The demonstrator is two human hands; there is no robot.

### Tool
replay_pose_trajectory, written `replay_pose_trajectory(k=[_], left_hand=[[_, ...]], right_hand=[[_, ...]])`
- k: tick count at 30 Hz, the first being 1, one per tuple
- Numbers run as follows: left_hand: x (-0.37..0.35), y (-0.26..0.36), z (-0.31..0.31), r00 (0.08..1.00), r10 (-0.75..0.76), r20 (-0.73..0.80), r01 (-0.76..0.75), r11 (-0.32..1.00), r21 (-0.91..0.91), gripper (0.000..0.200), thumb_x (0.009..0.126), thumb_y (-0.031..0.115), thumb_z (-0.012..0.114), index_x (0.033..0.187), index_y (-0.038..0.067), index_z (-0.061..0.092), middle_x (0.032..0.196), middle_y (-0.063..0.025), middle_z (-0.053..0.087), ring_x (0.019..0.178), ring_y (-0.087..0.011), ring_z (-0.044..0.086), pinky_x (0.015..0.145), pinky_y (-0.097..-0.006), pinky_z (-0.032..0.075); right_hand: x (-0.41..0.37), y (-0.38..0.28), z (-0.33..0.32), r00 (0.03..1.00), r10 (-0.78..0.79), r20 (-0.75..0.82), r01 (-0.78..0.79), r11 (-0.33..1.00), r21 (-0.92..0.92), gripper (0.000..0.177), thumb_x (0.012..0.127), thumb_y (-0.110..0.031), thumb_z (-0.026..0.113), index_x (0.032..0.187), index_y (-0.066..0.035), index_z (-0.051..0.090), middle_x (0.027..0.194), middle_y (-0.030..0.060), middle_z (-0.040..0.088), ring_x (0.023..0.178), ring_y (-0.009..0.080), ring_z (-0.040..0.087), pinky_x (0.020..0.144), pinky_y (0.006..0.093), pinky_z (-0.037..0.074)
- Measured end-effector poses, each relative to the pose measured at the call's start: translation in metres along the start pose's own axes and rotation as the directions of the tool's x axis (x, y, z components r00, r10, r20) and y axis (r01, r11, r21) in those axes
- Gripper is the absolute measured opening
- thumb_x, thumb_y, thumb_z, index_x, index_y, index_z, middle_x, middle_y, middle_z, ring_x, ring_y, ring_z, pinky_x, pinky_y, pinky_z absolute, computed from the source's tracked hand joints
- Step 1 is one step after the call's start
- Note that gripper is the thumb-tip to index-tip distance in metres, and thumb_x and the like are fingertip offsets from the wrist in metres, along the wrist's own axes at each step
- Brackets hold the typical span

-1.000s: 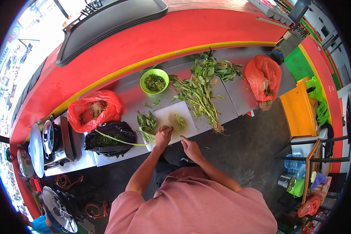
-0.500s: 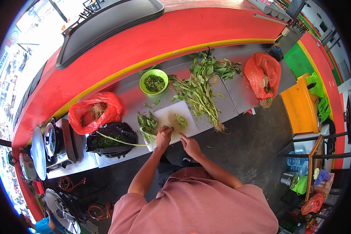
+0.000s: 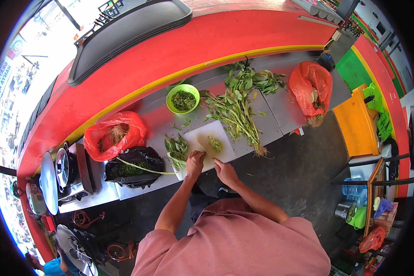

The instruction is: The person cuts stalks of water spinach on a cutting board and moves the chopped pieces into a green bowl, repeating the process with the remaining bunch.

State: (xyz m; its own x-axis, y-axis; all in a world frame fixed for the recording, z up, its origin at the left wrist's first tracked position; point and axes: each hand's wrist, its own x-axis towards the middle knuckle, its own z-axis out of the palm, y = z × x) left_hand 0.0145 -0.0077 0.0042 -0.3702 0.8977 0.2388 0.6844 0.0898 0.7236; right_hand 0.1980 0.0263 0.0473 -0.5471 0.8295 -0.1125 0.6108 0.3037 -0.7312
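Note:
On the white cutting board (image 3: 225,149), my right hand (image 3: 226,174) grips a knife (image 3: 206,146), its wide blade lying across the board. My left hand (image 3: 196,162) is closed beside the blade, around the stems of leafy greens (image 3: 175,149) that spread to its left. A long pale stem (image 3: 145,168) stretches left from near this hand over a black plastic bag (image 3: 158,162). Chopped green pieces (image 3: 215,145) lie right of the blade. Behind the board stands a lime-green bowl (image 3: 174,107) with chopped greens inside.
A large bunch of leafy stems (image 3: 239,110) lies right of the board. Red plastic bags stand at the left (image 3: 135,126) and right (image 3: 303,83) of the steel counter (image 3: 273,131). A stove (image 3: 80,177) is at the far left. A red wall (image 3: 244,32) runs behind.
The view has shifted slightly, so the counter appears a little further right and lower. Both hands keep nearly the same place at the knife and board.

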Motion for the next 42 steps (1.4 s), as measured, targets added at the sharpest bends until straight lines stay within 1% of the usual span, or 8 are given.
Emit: replay_pose_trajectory(k=[2,6,12,14,30,32,38,42], left_hand=[[-0.001,0.002,-0.001,1.000,-0.017,0.002,0.017,1.000,-0.006,0.014,0.084,0.005,0.071,0.097,0.005,0.076,0.094,-0.0109,0.069,0.090,-0.0338,0.065,0.080,-0.0428,0.052],[-0.003,0.002,-0.002,1.000,-0.002,0.015,0.002,1.000,-0.008,0.014,0.084,0.006,0.071,0.097,0.005,0.076,0.093,-0.0108,0.069,0.090,-0.0345,0.064,0.080,-0.0434,0.052],[-0.002,-0.001,-0.001,1.000,0.001,-0.004,-0.001,1.000,-0.006,0.014,0.083,0.005,0.071,0.096,0.004,0.075,0.093,-0.0106,0.068,0.089,-0.0343,0.064,0.079,-0.0435,0.052],[-0.003,-0.004,0.001,1.000,-0.005,-0.011,0.005,1.000,-0.016,0.014,0.083,0.005,0.071,0.096,0.005,0.075,0.093,-0.0107,0.068,0.089,-0.0343,0.064,0.079,-0.0437,0.052],[-0.003,-0.003,-0.002,1.000,0.026,-0.011,-0.026,0.999,-0.048,0.012,0.084,0.005,0.071,0.095,0.004,0.075,0.091,-0.0131,0.068,0.087,-0.0357,0.064,0.078,-0.0442,0.052],[-0.004,-0.001,-0.002,1.000,0.014,-0.008,-0.014,0.999,-0.046,0.012,0.083,0.004,0.071,0.094,0.004,0.075,0.091,-0.0132,0.068,0.087,-0.0358,0.064,0.078,-0.0442,0.052],[-0.002,-0.002,-0.003,1.000,-0.023,-0.004,0.022,0.999,-0.044,0.014,0.082,0.002,0.071,0.095,0.004,0.075,0.092,-0.0128,0.067,0.088,-0.0349,0.064,0.078,-0.0441,0.052],[-0.008,0.001,-0.005,0.999,0.034,-0.031,-0.034,0.999,-0.011,0.016,0.082,0.002,0.071,0.096,0.004,0.076,0.091,-0.0129,0.068,0.088,-0.0337,0.065,0.079,-0.0435,0.052]], right_hand=[[-0.004,0.001,-0.003,1.000,0.017,0.008,-0.017,0.999,0.050,0.033,0.101,-0.027,0.056,0.130,-0.012,0.064,0.080,0.0264,0.068,0.077,0.0452,0.067,0.065,0.0537,0.053],[-0.009,0.003,-0.001,0.999,0.026,0.020,-0.026,1.000,0.003,0.034,0.101,-0.027,0.056,0.130,-0.012,0.064,0.081,0.0268,0.068,0.078,0.0459,0.067,0.066,0.0541,0.053],[0.003,0.002,0.005,0.995,-0.067,-0.073,0.071,0.996,0.055,0.034,0.101,-0.027,0.056,0.131,-0.012,0.063,0.081,0.0266,0.068,0.078,0.0459,0.067,0.067,0.0538,0.054],[-0.002,-0.001,-0.001,1.000,0.004,0.016,-0.004,1.000,0.010,0.034,0.101,-0.027,0.056,0.131,-0.012,0.063,0.082,0.0266,0.068,0.078,0.0457,0.067,0.067,0.0539,0.054],[-0.003,0.002,0.006,1.000,0.014,0.012,-0.014,1.000,0.007,0.033,0.101,-0.027,0.056,0.130,-0.012,0.064,0.082,0.0266,0.068,0.077,0.0460,0.067,0.066,0.0547,0.054],[0.009,0.002,0.011,0.999,-0.051,-0.006,0.051,0.999,-0.004,0.033,0.101,-0.026,0.056,0.129,-0.012,0.063,0.081,0.0260,0.068,0.076,0.0458,0.067,0.067,0.0546,0.054],[0.007,0.003,0.016,0.996,-0.062,-0.058,0.063,0.998,0.028,0.032,0.101,-0.025,0.055,0.129,-0.011,0.062,0.084,0.0257,0.069,0.078,0.0449,0.067,0.067,0.0541,0.054],[0.002,0.001,0.011,0.999,0.015,0.045,-0.014,1.000,-0.011,0.033,0.101,-0.025,0.055,0.129,-0.011,0.063,0.088,0.0261,0.069,0.080,0.0458,0.067,0.069,0.0544,0.054]])
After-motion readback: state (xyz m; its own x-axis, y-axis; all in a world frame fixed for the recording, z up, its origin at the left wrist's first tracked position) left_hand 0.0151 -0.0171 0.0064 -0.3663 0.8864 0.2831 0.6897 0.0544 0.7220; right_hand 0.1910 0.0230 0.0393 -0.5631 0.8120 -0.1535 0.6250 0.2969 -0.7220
